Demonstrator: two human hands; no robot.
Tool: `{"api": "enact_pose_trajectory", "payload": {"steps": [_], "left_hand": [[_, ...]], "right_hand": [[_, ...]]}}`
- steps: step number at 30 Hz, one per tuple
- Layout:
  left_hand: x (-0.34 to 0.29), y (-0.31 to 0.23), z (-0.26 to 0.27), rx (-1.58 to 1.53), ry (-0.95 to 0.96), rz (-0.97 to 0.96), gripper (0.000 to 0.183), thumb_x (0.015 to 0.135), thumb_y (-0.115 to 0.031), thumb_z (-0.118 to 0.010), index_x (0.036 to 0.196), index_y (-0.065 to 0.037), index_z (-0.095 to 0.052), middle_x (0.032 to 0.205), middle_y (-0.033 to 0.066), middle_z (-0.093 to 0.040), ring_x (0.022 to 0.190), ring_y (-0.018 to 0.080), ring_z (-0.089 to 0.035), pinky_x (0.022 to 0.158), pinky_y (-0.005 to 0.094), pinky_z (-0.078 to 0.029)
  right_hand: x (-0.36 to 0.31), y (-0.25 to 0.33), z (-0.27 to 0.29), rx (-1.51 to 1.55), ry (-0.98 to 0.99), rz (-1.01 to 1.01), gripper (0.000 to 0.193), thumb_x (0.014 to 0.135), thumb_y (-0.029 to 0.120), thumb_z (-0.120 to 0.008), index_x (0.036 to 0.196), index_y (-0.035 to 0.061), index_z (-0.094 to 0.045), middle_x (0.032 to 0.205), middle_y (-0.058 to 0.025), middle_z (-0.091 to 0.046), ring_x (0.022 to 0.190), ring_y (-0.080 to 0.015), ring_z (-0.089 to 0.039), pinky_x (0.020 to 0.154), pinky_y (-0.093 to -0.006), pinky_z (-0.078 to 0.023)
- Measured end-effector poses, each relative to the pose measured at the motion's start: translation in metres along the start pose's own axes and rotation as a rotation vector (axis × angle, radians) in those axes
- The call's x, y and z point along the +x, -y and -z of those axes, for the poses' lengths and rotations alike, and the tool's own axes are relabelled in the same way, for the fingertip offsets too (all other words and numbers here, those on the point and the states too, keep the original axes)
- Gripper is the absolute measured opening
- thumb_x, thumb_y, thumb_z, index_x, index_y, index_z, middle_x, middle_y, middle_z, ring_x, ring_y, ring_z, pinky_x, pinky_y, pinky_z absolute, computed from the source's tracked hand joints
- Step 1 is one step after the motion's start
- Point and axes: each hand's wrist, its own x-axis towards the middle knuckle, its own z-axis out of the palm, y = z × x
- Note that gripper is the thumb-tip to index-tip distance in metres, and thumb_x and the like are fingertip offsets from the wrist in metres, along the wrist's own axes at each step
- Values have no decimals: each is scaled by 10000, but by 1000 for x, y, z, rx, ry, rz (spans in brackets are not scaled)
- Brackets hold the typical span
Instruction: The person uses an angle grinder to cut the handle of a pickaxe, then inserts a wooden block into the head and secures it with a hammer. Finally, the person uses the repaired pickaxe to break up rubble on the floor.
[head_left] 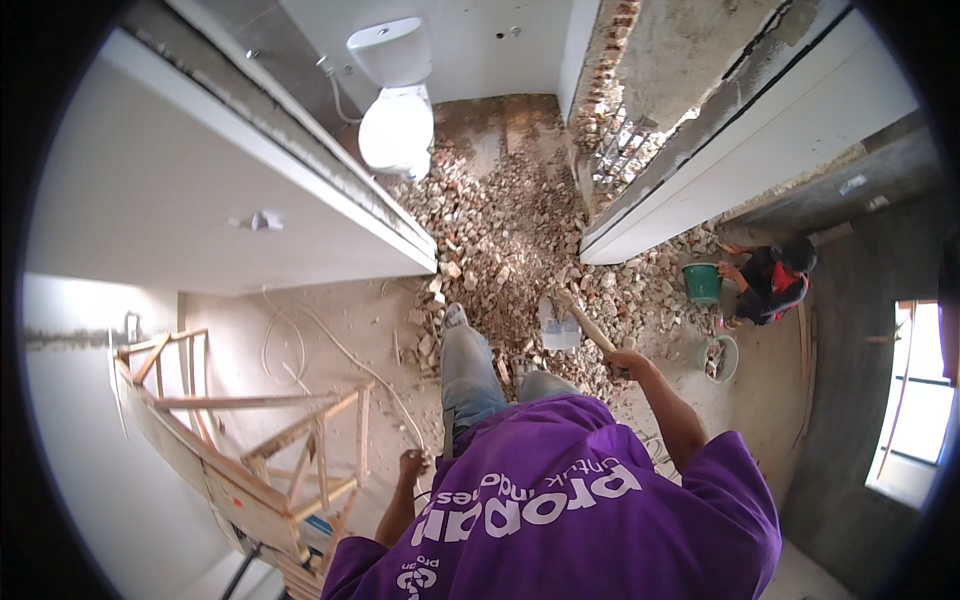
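My right hand (626, 362) grips the end of a wooden handle (588, 324) that slants down to a pale flat blade (558, 326) resting on a heap of broken brick rubble (510, 235). My legs in blue jeans (468, 368) stand at the edge of that heap. At my side, my left hand (411, 466) hangs down near a wooden frame (290, 440). Its fingers are loosely curled and I cannot make out whether it holds anything.
A white toilet (395, 110) stands beyond the rubble. White wall tops (250, 190) flank the doorway. At right a crouching person (772, 282) works by a green bucket (703, 282), with a round pan (718, 358) nearby. A thin white cable (330, 340) lies on the dusty floor.
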Motion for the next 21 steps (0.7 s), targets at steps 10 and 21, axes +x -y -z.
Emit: {"api": "enact_pose_trajectory", "payload": {"steps": [10, 21], "left_hand": [[150, -268, -30, 152, 150, -349, 321, 904, -312, -612, 961, 2, -632, 828, 134, -680, 708, 217, -670, 612, 343, -520], [221, -423, -204, 706, 539, -545, 806, 910, -681, -430, 1235, 44, -566, 1115, 230, -635, 902, 350, -671, 753, 405, -531]], "right_hand": [[50, 169, -104, 1236, 254, -65, 213, 944, 258, -576, 868, 68, -518, 635, -20, -515, 481, -132, -504, 411, -278, -446], [143, 280, -259, 537, 156, -25, 446, 913, 521, -512, 1161, 155, -568, 1011, -86, -630, 855, -252, -619, 659, -466, -489]]}}
